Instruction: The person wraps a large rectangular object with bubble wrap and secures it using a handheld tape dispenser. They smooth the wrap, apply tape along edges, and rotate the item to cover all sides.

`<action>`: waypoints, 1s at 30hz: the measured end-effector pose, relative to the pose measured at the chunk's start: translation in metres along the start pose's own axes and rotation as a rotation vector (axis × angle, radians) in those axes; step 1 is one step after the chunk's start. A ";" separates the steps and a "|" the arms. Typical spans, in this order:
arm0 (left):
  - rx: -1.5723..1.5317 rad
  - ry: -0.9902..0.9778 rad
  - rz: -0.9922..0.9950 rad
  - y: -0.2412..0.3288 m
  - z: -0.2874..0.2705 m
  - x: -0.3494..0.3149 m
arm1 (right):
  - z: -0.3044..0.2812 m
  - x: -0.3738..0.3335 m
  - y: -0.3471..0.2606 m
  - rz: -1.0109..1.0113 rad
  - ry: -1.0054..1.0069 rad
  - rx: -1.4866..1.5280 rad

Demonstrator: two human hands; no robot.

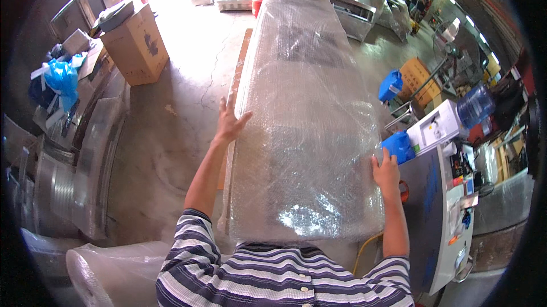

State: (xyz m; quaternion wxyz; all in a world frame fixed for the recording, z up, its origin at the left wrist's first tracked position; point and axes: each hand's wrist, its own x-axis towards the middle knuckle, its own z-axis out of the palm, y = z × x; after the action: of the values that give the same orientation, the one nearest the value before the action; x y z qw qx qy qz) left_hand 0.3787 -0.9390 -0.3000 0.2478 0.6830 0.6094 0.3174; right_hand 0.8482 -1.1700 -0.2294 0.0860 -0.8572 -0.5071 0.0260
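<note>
A long flat-topped item wrapped in clear bubble wrap (307, 113) stretches away from my body, its near end close to my striped shirt. My left hand (231, 122) rests at its left edge, fingers spread and thumb over the wrap. On the opposite side, my right hand (387, 171) lies against the right edge with fingers extended and thumb apart. Neither hand grasps anything. What lies inside the wrap is blurred by the plastic; light glares off its near part.
A large bubble wrap roll (114, 270) lies at lower left. A tall cardboard box (137, 48) stands at far left. To the right are a desk (427, 216), a water dispenser (436, 127) and blue containers (399, 146). A red cylinder (258, 2) stands beyond the wrapped item.
</note>
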 end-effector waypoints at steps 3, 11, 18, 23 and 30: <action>-0.499 -0.170 -0.186 -0.028 -0.009 -0.003 | -0.008 -0.018 -0.033 -0.407 0.264 -0.135; -0.646 -0.257 -0.094 -0.030 0.013 -0.025 | 0.023 -0.099 -0.105 -0.738 -0.065 -0.057; -0.638 -0.316 -0.233 -0.041 0.007 -0.015 | 0.017 -0.110 -0.104 -0.675 -0.021 0.068; 0.521 -0.192 -0.043 0.063 -0.006 -0.024 | 0.032 -0.118 -0.088 -0.634 0.024 0.044; 0.543 -0.502 1.008 0.179 0.061 -0.024 | 0.024 -0.183 -0.074 -0.402 0.174 0.194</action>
State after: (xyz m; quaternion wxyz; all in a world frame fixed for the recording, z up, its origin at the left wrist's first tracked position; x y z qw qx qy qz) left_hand 0.5426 -0.9842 -0.2149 0.0208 0.9789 0.1944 0.0589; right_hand 0.6922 -1.2923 -0.2475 0.2149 -0.7258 -0.6532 -0.0169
